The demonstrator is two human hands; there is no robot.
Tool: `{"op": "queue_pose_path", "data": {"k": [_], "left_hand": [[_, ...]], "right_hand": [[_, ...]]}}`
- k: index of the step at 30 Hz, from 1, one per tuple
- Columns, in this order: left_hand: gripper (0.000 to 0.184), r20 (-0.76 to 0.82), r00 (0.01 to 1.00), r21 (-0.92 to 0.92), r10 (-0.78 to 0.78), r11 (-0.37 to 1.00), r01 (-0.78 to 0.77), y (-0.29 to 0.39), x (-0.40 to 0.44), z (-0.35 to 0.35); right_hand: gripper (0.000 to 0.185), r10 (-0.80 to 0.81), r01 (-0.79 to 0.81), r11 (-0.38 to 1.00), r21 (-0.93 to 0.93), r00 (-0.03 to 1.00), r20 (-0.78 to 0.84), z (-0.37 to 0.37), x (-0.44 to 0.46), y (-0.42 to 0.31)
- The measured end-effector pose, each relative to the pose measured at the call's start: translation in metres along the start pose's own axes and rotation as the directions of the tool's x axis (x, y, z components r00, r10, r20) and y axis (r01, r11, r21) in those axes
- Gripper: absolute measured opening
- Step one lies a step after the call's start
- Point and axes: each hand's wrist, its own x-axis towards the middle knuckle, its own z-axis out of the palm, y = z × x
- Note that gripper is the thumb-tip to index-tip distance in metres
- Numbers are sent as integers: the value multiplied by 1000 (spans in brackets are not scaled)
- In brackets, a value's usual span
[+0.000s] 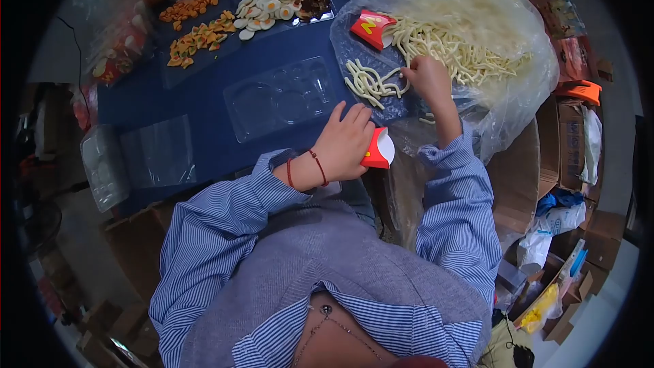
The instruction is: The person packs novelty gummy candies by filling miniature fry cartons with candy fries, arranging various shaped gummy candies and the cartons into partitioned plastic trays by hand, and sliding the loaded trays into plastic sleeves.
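Observation:
My left hand [344,138], with red cords at the wrist, is closed around a small red fry box [379,149] with a white inside, held at the table's front edge. Over the clear plastic sheet, my right hand [430,78] has its fingers drawn together beside a small group of pale toy fries [371,84]. Whether a fry is between its fingertips cannot be made out. Behind that hand spreads a larger heap of pale fries [463,54] in an open plastic bag. Another red fry box [373,28], with a yellow mark, lies at the heap's left edge.
A clear moulded tray [276,99] lies on the blue table [197,99]. Farther back are toy fried eggs [262,10] and orange pieces [197,41]. A flat clear bag [158,152] is at the left. Cardboard boxes [518,184] stand on the right.

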Motion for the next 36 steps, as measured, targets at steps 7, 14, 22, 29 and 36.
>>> {"op": "queue_pose_path", "data": {"k": [7,14,22,29,36], "left_hand": [[59,-12,1000,9,1,1000,-1,-2,-6,-7],[61,-24,999,7,32,999,-32,0,-4,-2],[61,-34,999,-6,13,1000,-14,-1,-14,-9],[59,-121,991,-62,-54,997,46,-11,-13,-17],[62,-154,986,-39,-59,998,53,-13,-21,-15]], "right_hand": [[16,-148,141,985,104,987,64,-20,-9,-5],[19,-171,133,967,217,971,168,-25,-7,-26],[22,-18,5,982,-189,998,-65,-1,27,-27],[20,-43,50,995,-88,997,71,-21,21,-14],[17,-37,24,965,-263,998,-42,0,20,-14]]}}
